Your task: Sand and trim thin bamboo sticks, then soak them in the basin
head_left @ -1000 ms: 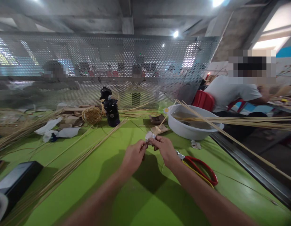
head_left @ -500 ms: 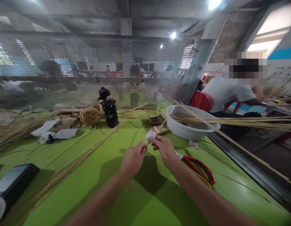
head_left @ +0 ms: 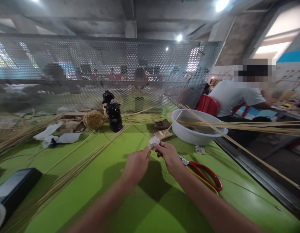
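Note:
Above the green table [head_left: 108, 200], my left hand [head_left: 138, 162] is closed, its fingertips pinching the end of a thin brown strip. My right hand [head_left: 169, 156] is closed around a small crumpled white piece [head_left: 154, 142] that looks like paper or cloth, close to the left fingertips. The strip runs between the two hands; how it meets the white piece is too small to tell. Scissors with red handles [head_left: 205, 173] lie beside my right wrist. Brown scraps [head_left: 163, 134] rest on the table just beyond my hands, with a thin pale strip over them.
A white basin [head_left: 198, 137] holds water, with long pale strips across it. More strips [head_left: 91, 157], a black bottle [head_left: 114, 118], a woven ball [head_left: 93, 120], white scraps [head_left: 68, 138] and a dark box [head_left: 18, 184] are at left. A person [head_left: 230, 94] sits beyond the basin.
The white piece and the right fingers have shifted slightly left and turned a little. Both hands keep their grip. The whole view has moved slightly.

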`<state>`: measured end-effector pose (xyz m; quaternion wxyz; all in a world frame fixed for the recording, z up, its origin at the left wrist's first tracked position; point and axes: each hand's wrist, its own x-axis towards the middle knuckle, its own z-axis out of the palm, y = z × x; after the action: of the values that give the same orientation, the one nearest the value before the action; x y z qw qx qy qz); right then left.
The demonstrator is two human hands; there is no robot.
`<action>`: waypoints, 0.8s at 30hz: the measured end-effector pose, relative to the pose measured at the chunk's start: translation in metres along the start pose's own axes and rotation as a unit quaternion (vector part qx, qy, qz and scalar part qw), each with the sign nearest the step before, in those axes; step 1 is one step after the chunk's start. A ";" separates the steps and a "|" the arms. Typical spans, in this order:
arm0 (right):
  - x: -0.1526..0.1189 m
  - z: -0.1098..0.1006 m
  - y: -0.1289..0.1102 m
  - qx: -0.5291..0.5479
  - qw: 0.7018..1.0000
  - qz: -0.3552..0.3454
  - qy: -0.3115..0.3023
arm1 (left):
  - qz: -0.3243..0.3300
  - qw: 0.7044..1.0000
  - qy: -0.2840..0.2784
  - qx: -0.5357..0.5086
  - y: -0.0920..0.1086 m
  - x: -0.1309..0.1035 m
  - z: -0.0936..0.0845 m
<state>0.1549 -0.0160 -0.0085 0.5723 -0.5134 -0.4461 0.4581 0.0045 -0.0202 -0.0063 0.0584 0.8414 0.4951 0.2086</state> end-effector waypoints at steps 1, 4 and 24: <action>0.000 0.000 0.000 0.003 1.000 0.003 -0.003 | 0.001 1.000 -0.003 0.009 0.000 0.000 0.000; 0.004 -0.003 0.001 0.020 1.000 0.009 0.010 | 0.006 0.999 -0.011 0.040 0.002 0.000 0.000; 0.002 0.000 0.003 0.017 1.000 0.017 -0.007 | 0.028 0.996 -0.003 0.082 -0.001 -0.001 0.004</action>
<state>0.1552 -0.0142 -0.0110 0.5697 -0.5079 -0.4338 0.4789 0.0045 -0.0197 -0.0102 -0.0150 0.8572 0.4869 0.1669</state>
